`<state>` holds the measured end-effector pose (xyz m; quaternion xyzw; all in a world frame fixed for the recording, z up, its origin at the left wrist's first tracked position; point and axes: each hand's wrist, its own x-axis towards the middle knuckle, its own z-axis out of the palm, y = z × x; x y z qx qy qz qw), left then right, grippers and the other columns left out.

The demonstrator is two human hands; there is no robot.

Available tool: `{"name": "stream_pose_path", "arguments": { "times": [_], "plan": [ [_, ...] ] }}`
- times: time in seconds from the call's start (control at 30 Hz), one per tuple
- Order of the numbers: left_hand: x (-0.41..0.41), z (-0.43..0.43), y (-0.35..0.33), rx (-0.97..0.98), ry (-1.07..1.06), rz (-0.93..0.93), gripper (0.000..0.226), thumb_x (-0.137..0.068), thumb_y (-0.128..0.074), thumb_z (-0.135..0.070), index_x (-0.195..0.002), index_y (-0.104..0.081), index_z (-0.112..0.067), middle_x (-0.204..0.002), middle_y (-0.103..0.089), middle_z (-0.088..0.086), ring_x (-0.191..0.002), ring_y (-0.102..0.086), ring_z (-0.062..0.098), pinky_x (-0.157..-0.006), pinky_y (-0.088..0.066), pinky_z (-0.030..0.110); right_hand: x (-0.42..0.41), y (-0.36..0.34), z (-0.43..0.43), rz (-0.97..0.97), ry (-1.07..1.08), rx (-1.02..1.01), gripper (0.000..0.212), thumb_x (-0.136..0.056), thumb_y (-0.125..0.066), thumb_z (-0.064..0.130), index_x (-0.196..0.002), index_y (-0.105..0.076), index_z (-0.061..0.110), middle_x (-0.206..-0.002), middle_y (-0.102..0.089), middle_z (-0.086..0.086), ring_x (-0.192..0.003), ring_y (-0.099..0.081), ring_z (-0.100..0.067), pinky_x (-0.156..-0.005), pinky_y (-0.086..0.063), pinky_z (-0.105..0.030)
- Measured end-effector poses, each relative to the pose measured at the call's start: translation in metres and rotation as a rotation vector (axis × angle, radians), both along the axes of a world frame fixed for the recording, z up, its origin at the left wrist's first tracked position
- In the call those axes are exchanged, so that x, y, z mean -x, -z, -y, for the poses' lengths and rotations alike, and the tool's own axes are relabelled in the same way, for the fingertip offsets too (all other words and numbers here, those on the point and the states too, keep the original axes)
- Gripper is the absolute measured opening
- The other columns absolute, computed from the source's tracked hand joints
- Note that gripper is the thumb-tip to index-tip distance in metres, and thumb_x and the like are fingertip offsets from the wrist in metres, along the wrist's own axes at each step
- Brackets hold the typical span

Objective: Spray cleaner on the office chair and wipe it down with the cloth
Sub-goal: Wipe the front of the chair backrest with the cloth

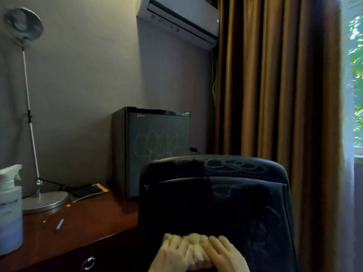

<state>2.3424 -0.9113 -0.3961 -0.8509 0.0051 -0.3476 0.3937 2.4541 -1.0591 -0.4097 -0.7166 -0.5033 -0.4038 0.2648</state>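
We've got both hands low at the btm of the view, on the back of the black office chair [216,197]. Our left hand [172,254] and right hand [225,254] lie side by side on a pale yellow cloth [193,245]. The fingers are stretched flat over it & press it to the chair back, not curled round it as far as the blur lets us tell. The cloth is bunched between hands & upholstery. Pale scribble marks show on the chair's top edge & the right part of its back; the left part looks plain dark. The spray bottle [9,209] stands upright on the wooden surface [88,222] at far left, well apart from our hands, just beside a desk lamp [45,202]. A blue pen [59,225] lies near it. Behind the chair: a mini fridge [155,150] w/ similar scribbles on its door, a brown curtain [275,85] & an AC unit [178,20] up on the wall.
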Motion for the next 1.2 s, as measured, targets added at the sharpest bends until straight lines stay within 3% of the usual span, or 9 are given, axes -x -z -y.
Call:
{"name": "stream_pose_path", "arguments": {
  "times": [0.07,0.1,0.27,0.37,0.43,0.53,0.7,0.9,1.2],
  "plan": [
    [-0.003,0.001,-0.031,0.173,-0.021,-0.022,0.026,-0.074,-0.046,-0.016,-0.075,-0.071,-0.025,-0.068,-0.061,-0.001,-0.064,-0.062,0.023,-0.069,-0.052,0.037,-0.008,-0.033,0.008,0.163,0.028,0.041,0.029,-0.073,-0.054,0.019,-0.100,-0.066,0.023,-0.094,-0.058,0.005,-0.072,-0.054,-0.016,-0.060,-0.054,-0.029],
    [-0.009,-0.002,-0.052,0.152,-0.025,0.004,0.028,-0.075,-0.044,-0.020,-0.078,-0.072,-0.023,-0.071,-0.062,0.001,-0.067,-0.062,0.026,-0.067,-0.055,0.035,-0.012,-0.054,0.008,0.197,0.033,0.038,0.030,-0.077,-0.049,0.017,-0.100,-0.067,0.021,-0.095,-0.061,0.004,-0.076,-0.055,-0.017,-0.065,-0.054,-0.029],
    [-0.030,-0.021,-0.170,0.150,-0.118,0.208,0.019,-0.078,-0.055,-0.015,-0.091,-0.069,-0.018,-0.082,-0.065,0.007,-0.072,-0.062,0.031,-0.066,-0.055,0.036,-0.032,-0.175,-0.023,0.158,0.115,0.058,0.032,-0.081,-0.052,0.015,-0.110,-0.063,0.021,-0.106,-0.060,0.001,-0.091,-0.055,-0.025,-0.067,-0.053,-0.038],
    [-0.049,-0.031,-0.192,0.237,-0.239,0.150,0.031,-0.091,-0.052,-0.013,-0.123,-0.054,-0.017,-0.115,-0.059,0.010,-0.101,-0.058,0.034,-0.085,-0.049,0.039,-0.057,-0.202,-0.042,0.118,0.171,0.131,0.049,-0.086,-0.057,0.007,-0.130,-0.050,0.027,-0.125,-0.052,0.004,-0.109,-0.049,-0.024,-0.079,-0.050,-0.036],
    [-0.065,-0.033,-0.191,0.355,-0.248,0.108,0.034,-0.098,-0.041,-0.015,-0.132,-0.045,-0.018,-0.128,-0.051,0.008,-0.114,-0.052,0.032,-0.093,-0.042,0.039,-0.072,-0.201,-0.051,0.005,0.196,0.153,0.055,-0.090,-0.053,0.008,-0.138,-0.041,0.033,-0.131,-0.046,0.007,-0.116,-0.043,-0.021,-0.085,-0.048,-0.034],
    [-0.084,-0.038,-0.181,0.461,-0.202,0.175,0.037,-0.095,-0.044,-0.013,-0.132,-0.046,-0.021,-0.129,-0.051,0.006,-0.114,-0.051,0.031,-0.093,-0.041,0.037,-0.087,-0.190,-0.061,-0.105,0.145,0.128,0.060,-0.090,-0.047,0.001,-0.140,-0.039,0.032,-0.129,-0.047,0.004,-0.119,-0.040,-0.024,-0.095,-0.044,-0.039],
    [-0.086,-0.038,-0.169,0.468,-0.165,0.240,0.044,-0.087,-0.054,-0.005,-0.128,-0.049,-0.019,-0.126,-0.053,0.007,-0.111,-0.052,0.032,-0.090,-0.043,0.038,-0.092,-0.184,-0.061,-0.083,0.146,0.108,0.061,-0.087,-0.046,-0.002,-0.138,-0.042,0.031,-0.130,-0.048,0.001,-0.120,-0.038,-0.026,-0.099,-0.042,-0.040],
    [-0.087,-0.025,-0.146,0.464,-0.169,0.223,0.038,-0.095,-0.046,-0.013,-0.133,-0.046,-0.017,-0.130,-0.049,0.010,-0.115,-0.049,0.033,-0.092,-0.042,0.038,-0.086,-0.162,-0.048,-0.131,0.108,0.118,0.052,-0.090,-0.047,0.007,-0.137,-0.045,0.031,-0.143,-0.040,0.002,-0.129,-0.032,-0.025,-0.105,-0.038,-0.041],
    [-0.079,-0.008,-0.124,0.476,-0.205,0.171,0.042,-0.094,-0.045,-0.013,-0.135,-0.041,-0.019,-0.131,-0.048,0.008,-0.114,-0.049,0.031,-0.092,-0.042,0.036,-0.075,-0.142,-0.031,-0.197,0.096,0.147,0.054,-0.088,-0.050,0.005,-0.136,-0.045,0.031,-0.139,-0.041,0.003,-0.127,-0.032,-0.023,-0.102,-0.040,-0.038]
  ]
}}
